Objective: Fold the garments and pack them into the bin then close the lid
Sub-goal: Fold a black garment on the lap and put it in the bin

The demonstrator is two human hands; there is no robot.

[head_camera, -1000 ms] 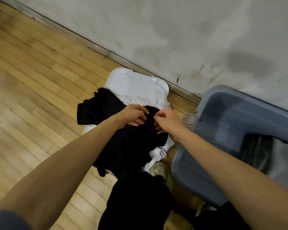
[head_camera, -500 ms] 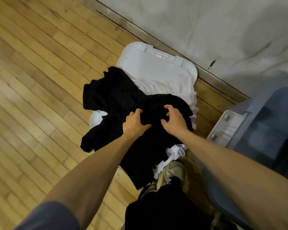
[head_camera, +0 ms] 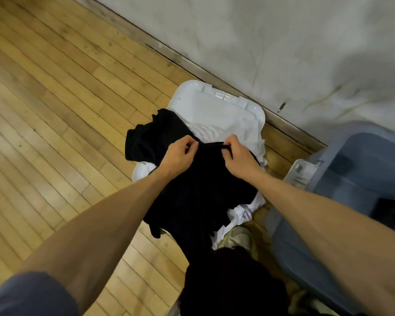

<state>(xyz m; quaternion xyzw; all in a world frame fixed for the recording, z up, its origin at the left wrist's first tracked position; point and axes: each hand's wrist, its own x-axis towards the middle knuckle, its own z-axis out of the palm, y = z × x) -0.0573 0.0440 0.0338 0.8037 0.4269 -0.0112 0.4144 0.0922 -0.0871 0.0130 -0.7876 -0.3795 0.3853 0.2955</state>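
While both hands work at the same dark cloth, the folding looks barely begun. Taking the white lid (head_camera: 205, 106) on the wooden floor (head_camera: 55, 110) as the landmark: draped over its left and near part is the black garment (head_camera: 198, 190), still rumpled, one end bunched off the lid's left edge. The left hand (head_camera: 179, 156) pinches the garment's upper edge above the lid's middle, fingers curled into the cloth. Just to its right, the right hand (head_camera: 238, 156) grips the same edge in the same way. Under the black piece lies a white garment (head_camera: 237, 213), crumpled and unfolded, spilling off the lid's near right corner. Well right of the lid stands the grey-blue bin (head_camera: 356, 169), open, with something dark inside that I cannot identify. By my reading, folding both pieces, packing them and closing the lid all remain.
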